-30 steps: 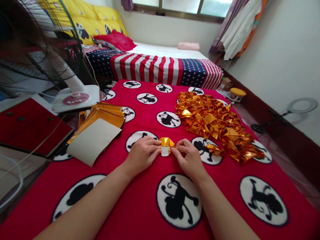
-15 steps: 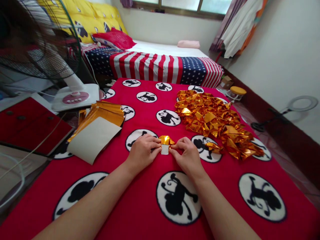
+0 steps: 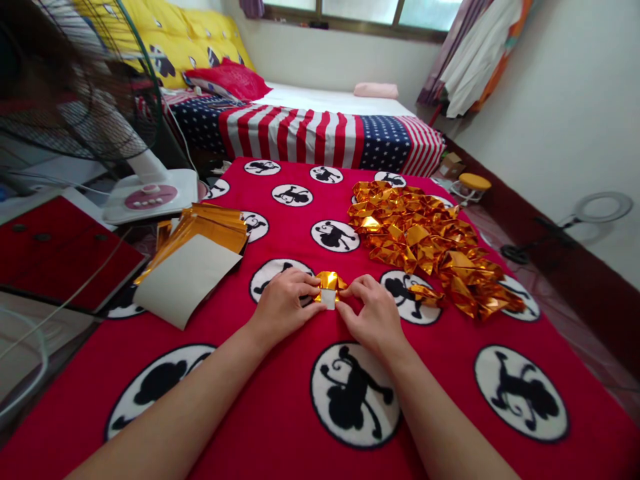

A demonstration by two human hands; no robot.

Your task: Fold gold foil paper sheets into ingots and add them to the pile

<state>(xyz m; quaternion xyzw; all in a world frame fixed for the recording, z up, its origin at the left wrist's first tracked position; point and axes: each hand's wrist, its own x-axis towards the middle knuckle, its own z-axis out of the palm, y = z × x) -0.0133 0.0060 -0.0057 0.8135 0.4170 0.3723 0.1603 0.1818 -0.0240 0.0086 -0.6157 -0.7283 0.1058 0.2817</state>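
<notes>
Between my two hands, low over the red cloth, is a small piece of folded gold foil paper, shiny gold at the top with a pale square flap at its near end. My left hand pinches its left side with thumb and fingers. On the right side, the fingertips of my right hand are closed on the other edge. To the left lies a fanned stack of gold foil sheets with a pale sheet on top. A heap of folded gold foil pieces is spread to the right, with one piece lying nearer my right hand.
The red monkey-patterned cloth covers the work surface. A fan stands at the left beside a red panel. Beyond is a bed with a flag-patterned cover. A yellow stool is on the floor at right.
Both thumbs have shifted slightly at the near end of the folded paper, around the pale flap. The hands otherwise keep their places, and the heap and stack are unchanged.
</notes>
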